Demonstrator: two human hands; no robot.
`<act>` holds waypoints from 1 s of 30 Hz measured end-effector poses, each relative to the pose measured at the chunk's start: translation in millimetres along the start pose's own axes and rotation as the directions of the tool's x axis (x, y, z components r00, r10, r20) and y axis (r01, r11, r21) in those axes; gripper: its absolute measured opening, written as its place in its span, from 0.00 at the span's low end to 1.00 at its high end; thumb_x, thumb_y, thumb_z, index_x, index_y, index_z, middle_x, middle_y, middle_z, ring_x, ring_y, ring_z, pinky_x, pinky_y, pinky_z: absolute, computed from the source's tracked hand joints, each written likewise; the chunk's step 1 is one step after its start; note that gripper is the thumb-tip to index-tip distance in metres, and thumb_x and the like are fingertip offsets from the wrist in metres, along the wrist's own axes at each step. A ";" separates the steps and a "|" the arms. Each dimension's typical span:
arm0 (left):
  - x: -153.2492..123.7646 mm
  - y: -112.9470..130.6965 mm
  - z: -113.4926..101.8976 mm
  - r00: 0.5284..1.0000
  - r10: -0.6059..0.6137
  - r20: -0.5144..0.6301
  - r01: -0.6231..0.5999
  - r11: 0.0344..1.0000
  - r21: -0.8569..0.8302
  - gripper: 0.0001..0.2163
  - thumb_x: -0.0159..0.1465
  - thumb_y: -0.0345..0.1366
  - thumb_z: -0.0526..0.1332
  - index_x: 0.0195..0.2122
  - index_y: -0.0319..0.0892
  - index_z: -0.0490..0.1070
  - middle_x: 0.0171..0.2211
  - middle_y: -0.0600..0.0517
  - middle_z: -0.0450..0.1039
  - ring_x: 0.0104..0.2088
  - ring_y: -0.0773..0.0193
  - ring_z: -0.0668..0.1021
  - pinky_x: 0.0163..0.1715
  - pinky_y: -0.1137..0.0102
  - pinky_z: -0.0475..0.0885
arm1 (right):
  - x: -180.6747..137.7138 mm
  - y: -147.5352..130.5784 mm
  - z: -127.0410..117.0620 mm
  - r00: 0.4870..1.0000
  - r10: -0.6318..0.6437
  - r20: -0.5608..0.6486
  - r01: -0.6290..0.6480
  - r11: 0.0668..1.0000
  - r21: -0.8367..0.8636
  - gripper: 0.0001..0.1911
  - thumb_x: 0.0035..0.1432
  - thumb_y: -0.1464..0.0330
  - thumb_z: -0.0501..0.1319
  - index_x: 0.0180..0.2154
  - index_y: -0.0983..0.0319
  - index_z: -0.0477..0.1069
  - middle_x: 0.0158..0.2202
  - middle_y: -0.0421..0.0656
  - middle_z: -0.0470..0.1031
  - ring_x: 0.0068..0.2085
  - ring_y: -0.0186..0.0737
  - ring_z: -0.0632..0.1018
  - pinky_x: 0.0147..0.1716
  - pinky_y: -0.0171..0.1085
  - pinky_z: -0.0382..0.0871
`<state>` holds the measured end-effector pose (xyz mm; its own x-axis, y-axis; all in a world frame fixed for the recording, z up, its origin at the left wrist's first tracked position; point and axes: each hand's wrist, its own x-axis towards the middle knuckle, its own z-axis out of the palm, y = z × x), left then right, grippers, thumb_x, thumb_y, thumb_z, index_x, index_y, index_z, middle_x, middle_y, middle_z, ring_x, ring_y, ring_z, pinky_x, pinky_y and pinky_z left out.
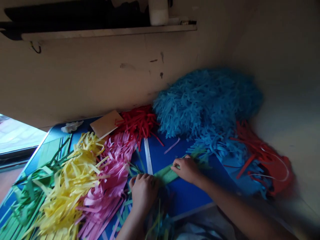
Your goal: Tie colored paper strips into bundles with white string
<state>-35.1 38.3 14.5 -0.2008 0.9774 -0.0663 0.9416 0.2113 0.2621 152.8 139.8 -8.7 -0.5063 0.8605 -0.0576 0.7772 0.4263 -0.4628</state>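
A green fringed strip (166,175) of thin paper or cloth stretches at a slant between my two hands. My left hand (144,189) has its fingers curled over the strip's near-left end. Toward the far-right end, my right hand (185,169) is closed on the same strip, thumb and fingers bent around its edge. Beyond the right hand, the strip's cut fringe (201,156) fans out, somewhat blurred. Just left of my left hand lies a pile of pink fringe (112,176). The fingertips of my left hand are partly hidden.
Yellow fringe (71,180) and more green fringe (30,196) cover the blue table (192,195) at left. Red fringe (140,121) and a brown card (107,123) lie behind. A big blue fringed heap (207,100) stands by the wall, red material (277,170) beside it. A shelf (112,33) juts above.
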 end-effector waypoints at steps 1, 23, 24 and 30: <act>0.3 0.1 0.0 1.000 -0.002 0.004 0.002 1.000 0.002 0.12 0.62 0.40 0.58 0.23 0.45 0.74 0.29 0.52 0.78 0.39 0.55 0.76 0.45 0.58 0.57 | 0.2 0.0 0.3 1.000 0.002 -0.005 -0.002 1.000 -0.005 0.05 0.58 0.68 0.65 0.29 0.60 0.75 0.29 0.39 0.81 0.32 0.38 0.78 0.40 0.38 0.56; 0.4 5.9 -20.4 0.870 0.491 0.049 -0.493 0.864 0.100 0.08 0.57 0.27 0.60 0.34 0.46 0.76 0.35 0.50 0.78 0.48 0.51 0.74 0.61 0.47 0.48 | -10.5 3.1 -14.9 0.829 -0.545 0.122 0.556 0.827 -0.087 0.12 0.55 0.73 0.59 0.42 0.61 0.72 0.38 0.45 0.79 0.40 0.43 0.75 0.50 0.46 0.51; 0.1 7.5 -22.1 0.875 0.483 0.036 -0.484 0.870 0.092 0.08 0.56 0.29 0.61 0.35 0.46 0.76 0.37 0.49 0.79 0.49 0.50 0.74 0.62 0.45 0.46 | -6.7 3.7 -12.5 0.860 -0.499 0.108 0.507 0.860 -0.055 0.11 0.55 0.74 0.59 0.42 0.60 0.73 0.37 0.44 0.80 0.39 0.42 0.76 0.49 0.45 0.51; 4.8 6.7 -22.1 0.915 0.404 -0.016 -0.400 0.910 0.112 0.11 0.59 0.28 0.58 0.36 0.48 0.78 0.36 0.51 0.81 0.47 0.52 0.76 0.63 0.42 0.40 | 4.0 2.4 -10.9 0.930 -0.362 0.064 0.359 0.932 0.046 0.11 0.55 0.76 0.60 0.41 0.60 0.73 0.34 0.39 0.79 0.35 0.37 0.77 0.44 0.40 0.53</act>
<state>-35.7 44.7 37.2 0.1922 0.9795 0.0608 0.9672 -0.1996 0.1574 156.8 147.2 -0.4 -0.7760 0.6281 0.0572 0.5251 0.6937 -0.4930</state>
